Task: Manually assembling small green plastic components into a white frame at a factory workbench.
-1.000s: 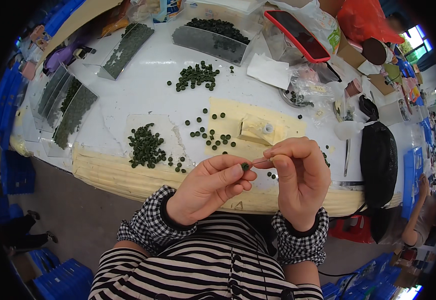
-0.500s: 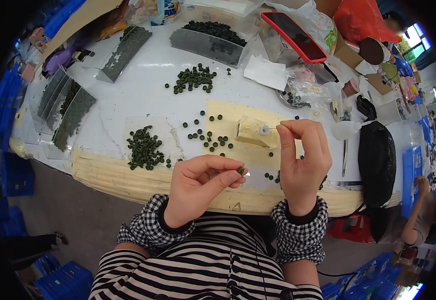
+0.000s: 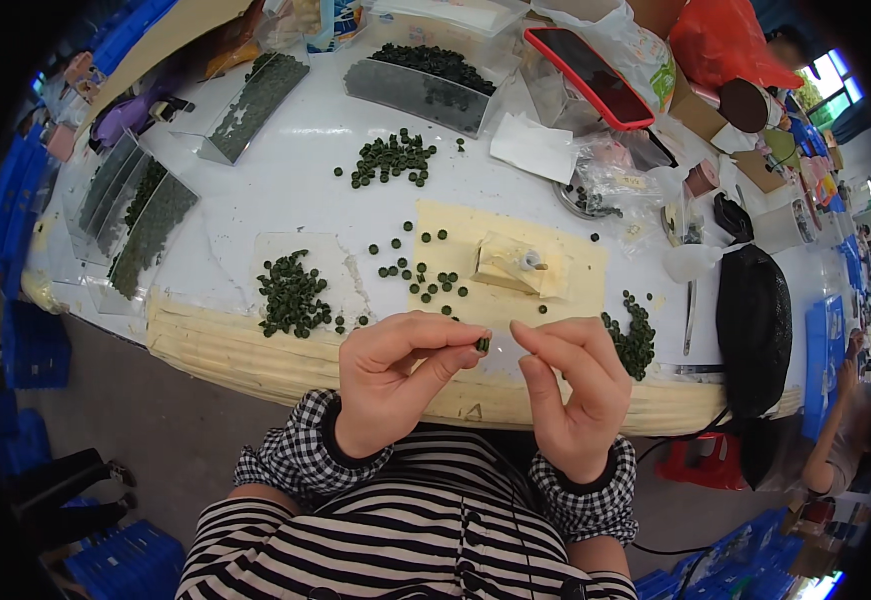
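Between the thumb and index finger of my left hand (image 3: 396, 375) is a small dark green piece (image 3: 483, 344), held above the table's front edge. My right hand (image 3: 574, 390) faces it a short gap away, its fingertips drawn together; whatever thin thing they may hold cannot be made out. Behind the hands, a small pale block (image 3: 504, 268) with a whitish nozzle-like tip (image 3: 533, 261) rests on a yellow sheet (image 3: 581, 245). Loose green round pieces (image 3: 441, 280) lie beside it. A heap of green pieces (image 3: 293, 297) lies to the left, and another green heap (image 3: 634, 340) to the right.
Further back are a green pile (image 3: 393, 158), clear trays (image 3: 416, 95) of green pieces, a white tissue (image 3: 534, 147) and a red-edged phone (image 3: 591, 78). A black mesh bag (image 3: 753, 330) stands at the right. A padded yellowish edge (image 3: 246, 345) runs along the table front.
My right hand has come away from the nozzle-like tip, down and slightly left toward my left hand. The thin pin seen in it before no longer shows. My left hand has barely moved.
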Action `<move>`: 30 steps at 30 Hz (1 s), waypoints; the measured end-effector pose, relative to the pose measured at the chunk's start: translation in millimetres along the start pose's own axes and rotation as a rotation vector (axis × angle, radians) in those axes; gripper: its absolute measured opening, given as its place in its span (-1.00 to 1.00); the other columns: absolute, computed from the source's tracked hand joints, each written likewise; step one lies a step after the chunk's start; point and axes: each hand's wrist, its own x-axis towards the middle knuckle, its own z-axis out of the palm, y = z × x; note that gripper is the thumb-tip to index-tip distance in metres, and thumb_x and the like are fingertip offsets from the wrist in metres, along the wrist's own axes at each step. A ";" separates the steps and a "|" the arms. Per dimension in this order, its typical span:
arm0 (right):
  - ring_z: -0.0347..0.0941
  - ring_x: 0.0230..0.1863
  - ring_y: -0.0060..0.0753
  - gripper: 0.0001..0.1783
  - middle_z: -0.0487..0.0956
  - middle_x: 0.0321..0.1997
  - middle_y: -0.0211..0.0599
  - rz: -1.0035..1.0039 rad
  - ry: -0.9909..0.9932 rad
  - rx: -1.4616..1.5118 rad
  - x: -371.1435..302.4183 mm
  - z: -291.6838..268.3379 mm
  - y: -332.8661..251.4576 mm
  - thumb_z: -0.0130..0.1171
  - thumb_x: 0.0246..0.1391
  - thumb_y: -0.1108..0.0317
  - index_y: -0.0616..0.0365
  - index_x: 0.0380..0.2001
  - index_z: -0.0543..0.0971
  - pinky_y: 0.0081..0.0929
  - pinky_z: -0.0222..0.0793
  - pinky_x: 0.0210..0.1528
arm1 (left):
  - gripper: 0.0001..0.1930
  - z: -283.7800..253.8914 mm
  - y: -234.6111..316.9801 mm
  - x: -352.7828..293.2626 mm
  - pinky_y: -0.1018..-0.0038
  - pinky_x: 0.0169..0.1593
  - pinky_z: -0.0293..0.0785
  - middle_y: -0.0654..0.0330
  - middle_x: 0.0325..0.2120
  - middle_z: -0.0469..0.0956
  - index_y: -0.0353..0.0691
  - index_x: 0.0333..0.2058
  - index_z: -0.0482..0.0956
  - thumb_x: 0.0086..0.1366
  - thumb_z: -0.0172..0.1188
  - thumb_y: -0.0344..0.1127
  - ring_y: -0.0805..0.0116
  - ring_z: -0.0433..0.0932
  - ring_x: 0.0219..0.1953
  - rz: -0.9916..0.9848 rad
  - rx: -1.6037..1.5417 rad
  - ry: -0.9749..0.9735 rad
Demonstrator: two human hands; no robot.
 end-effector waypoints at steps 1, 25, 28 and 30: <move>0.46 -0.33 -0.33 -0.65 0.57 -0.32 -0.27 -0.018 -0.025 0.033 -4.3 1.8 -0.6 0.30 -0.08 0.63 0.20 -0.15 0.67 -0.50 0.38 -0.29 | -0.77 -0.8 -0.9 -0.2 0.56 -0.15 0.55 0.04 -0.28 0.63 -0.41 -0.16 0.63 0.20 0.20 -0.69 0.39 0.62 -0.25 0.011 0.018 -0.006; 0.46 -0.37 -0.30 -0.62 0.58 -0.32 -0.30 -0.142 -0.006 0.025 -16.8 7.1 4.2 0.33 -0.10 0.58 0.22 -0.11 0.67 -0.46 0.39 -0.33 | -0.75 0.4 -0.4 4.0 0.55 -0.19 0.54 0.08 -0.32 0.67 -0.31 -0.17 0.67 0.15 0.26 -0.65 0.34 0.65 -0.27 0.145 0.265 -0.069; 0.47 -0.36 -0.31 -0.63 0.58 -0.32 -0.30 -0.136 -0.002 0.022 -17.0 8.3 4.1 0.33 -0.10 0.58 0.22 -0.12 0.67 -0.47 0.38 -0.33 | -0.75 0.0 0.6 4.0 0.56 -0.20 0.54 0.08 -0.33 0.67 -0.31 -0.18 0.67 0.15 0.27 -0.65 0.35 0.65 -0.28 0.118 0.275 -0.066; 0.47 -0.36 -0.33 -0.63 0.59 -0.32 -0.30 -0.128 0.003 0.030 -17.5 8.1 2.7 0.33 -0.09 0.57 0.23 -0.12 0.66 -0.48 0.37 -0.34 | -0.75 0.4 1.3 3.5 0.56 -0.21 0.53 0.08 -0.33 0.67 -0.31 -0.18 0.67 0.15 0.27 -0.65 0.35 0.64 -0.29 0.096 0.259 -0.063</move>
